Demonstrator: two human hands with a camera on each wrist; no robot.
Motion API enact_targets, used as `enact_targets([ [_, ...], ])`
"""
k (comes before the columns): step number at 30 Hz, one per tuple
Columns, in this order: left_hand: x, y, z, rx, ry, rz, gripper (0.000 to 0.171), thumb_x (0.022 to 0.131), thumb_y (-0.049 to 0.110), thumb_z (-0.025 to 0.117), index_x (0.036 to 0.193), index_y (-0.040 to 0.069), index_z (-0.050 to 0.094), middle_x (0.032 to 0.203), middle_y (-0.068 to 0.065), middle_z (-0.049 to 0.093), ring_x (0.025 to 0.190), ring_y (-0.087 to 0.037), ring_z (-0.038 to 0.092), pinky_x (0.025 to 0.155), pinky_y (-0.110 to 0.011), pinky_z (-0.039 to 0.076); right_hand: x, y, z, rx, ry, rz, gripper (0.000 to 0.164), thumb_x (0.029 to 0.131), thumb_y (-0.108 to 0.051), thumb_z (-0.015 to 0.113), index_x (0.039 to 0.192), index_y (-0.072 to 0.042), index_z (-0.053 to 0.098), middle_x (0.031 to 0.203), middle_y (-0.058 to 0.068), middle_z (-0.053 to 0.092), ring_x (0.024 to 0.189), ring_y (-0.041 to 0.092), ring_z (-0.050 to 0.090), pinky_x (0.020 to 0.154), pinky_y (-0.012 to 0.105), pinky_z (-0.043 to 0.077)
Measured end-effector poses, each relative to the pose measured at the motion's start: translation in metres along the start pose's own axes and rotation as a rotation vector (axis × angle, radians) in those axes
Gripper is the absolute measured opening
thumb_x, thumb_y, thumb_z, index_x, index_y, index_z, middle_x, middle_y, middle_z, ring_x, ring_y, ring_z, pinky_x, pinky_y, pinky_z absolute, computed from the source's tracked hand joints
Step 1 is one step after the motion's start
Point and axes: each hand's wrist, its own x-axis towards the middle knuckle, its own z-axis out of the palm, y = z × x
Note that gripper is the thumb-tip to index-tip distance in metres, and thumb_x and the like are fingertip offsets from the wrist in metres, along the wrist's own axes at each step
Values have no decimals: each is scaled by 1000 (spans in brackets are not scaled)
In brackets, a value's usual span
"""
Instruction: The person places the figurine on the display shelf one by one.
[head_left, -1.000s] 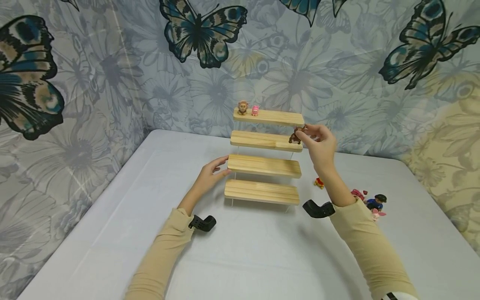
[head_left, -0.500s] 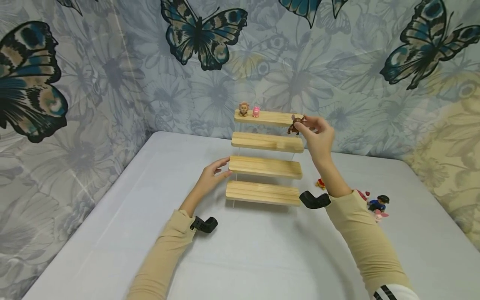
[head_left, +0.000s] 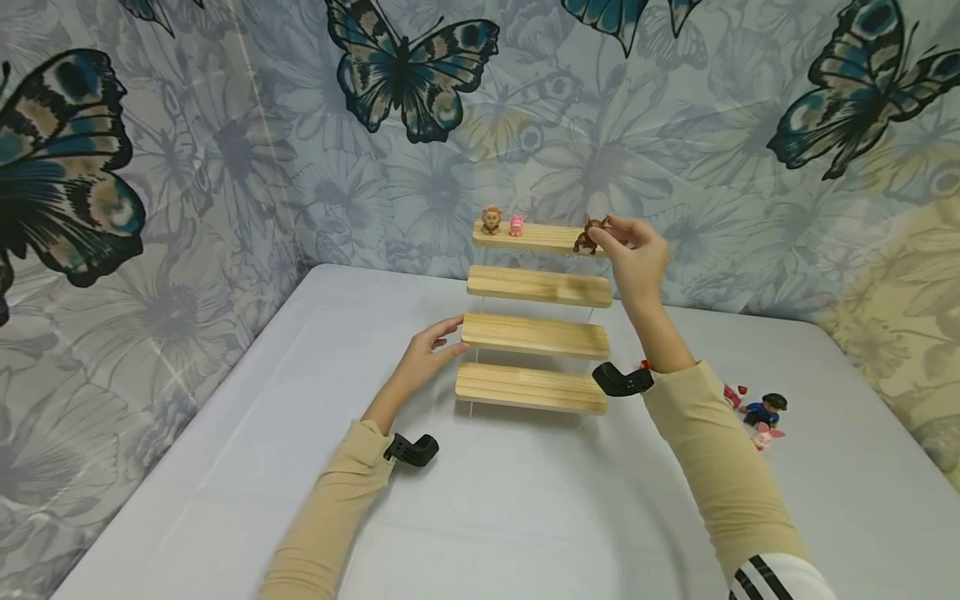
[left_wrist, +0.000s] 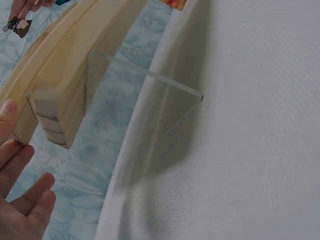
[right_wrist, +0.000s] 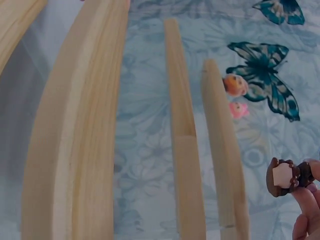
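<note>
A stepped display shelf of several wooden boards on clear supports stands on the table; its top board (head_left: 543, 239) is the farthest back. My left hand (head_left: 425, 360) holds the left end of the second board from the bottom (head_left: 536, 333), thumb and fingers at its edge. My right hand (head_left: 637, 254) pinches a small brown figurine (head_left: 587, 240) at the right end of the top board. In the right wrist view the brown figurine (right_wrist: 282, 177) is tilted, its base showing. A lion-like figurine (head_left: 491, 219) and a pink figurine (head_left: 516, 225) stand at that board's left end.
Right of the shelf lie a figurine in blue with a dark cap (head_left: 765, 410), a pink-eared figurine (head_left: 763, 436) and a pink-red figurine (head_left: 732, 397), partly behind the right sleeve. A red and yellow figurine (left_wrist: 175, 4) shows by the shelf. Butterfly-patterned cloth (head_left: 420, 200) hangs behind the table.
My right hand has lifted the brown figurine from the second-highest board's level up to the top board's right end. The left hand has kept its place on the shelf.
</note>
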Motion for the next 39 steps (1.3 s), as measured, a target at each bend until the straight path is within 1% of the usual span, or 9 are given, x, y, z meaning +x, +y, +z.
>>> enact_targets([
  [5,0,-1,0,-11,-10,-2,52,86,18,62,132,3,43,133,-11,42,120,-24,39,96,-35,33,6,4,6,-2,-7,29,32,76,-16,73,99,5,65,90,4,65,82,10,55,71,22,45],
  [9,0,0,-1,-21,-11,10,52,86,19,62,132,2,43,133,-13,42,120,-26,38,96,-37,33,10,6,13,14,-2,38,32,75,-15,74,97,7,64,83,2,63,80,10,55,70,22,45],
  [12,-3,15,-3,-27,-16,9,51,87,14,61,131,-3,42,132,-18,41,120,-31,38,96,-42,32,14,7,16,6,5,50,32,74,-17,75,95,5,65,79,0,62,79,11,55,67,22,45],
  [16,-3,14,-3,-13,-11,0,51,87,12,61,131,-3,42,132,-17,42,120,-29,38,96,-40,33,19,8,21,2,-9,68,30,74,-18,75,94,3,65,78,-1,61,79,11,55,66,21,43],
  [19,1,-1,-1,-5,-5,10,51,86,17,62,132,2,43,132,-12,43,119,-25,39,96,-37,34,22,10,25,4,-23,78,28,75,-17,75,93,2,65,77,-3,60,78,10,54,66,21,43],
  [25,1,-1,-1,-1,-5,9,51,87,17,61,132,2,43,133,-12,42,120,-24,39,96,-35,34,26,11,34,-21,-53,144,31,74,-20,75,95,0,65,78,-2,62,76,9,55,63,21,43],
  [29,1,-1,-1,7,-3,6,51,86,16,61,132,2,44,132,-13,43,119,-25,39,95,-35,34,30,11,40,-19,-81,173,33,75,-21,74,98,1,64,81,-1,62,76,9,56,65,21,44],
  [34,1,-2,-1,1,-5,8,51,86,16,62,132,1,43,132,-13,42,120,-25,39,96,-36,34,31,12,45,-6,-103,157,29,76,-18,74,96,1,63,79,-1,61,74,10,57,66,22,45],
  [39,2,-2,-2,1,-1,14,51,86,16,62,132,1,43,132,-13,43,119,-24,39,95,-36,34,31,14,48,-12,-99,133,28,76,-17,73,94,1,64,77,-2,61,72,9,57,64,21,45],
])
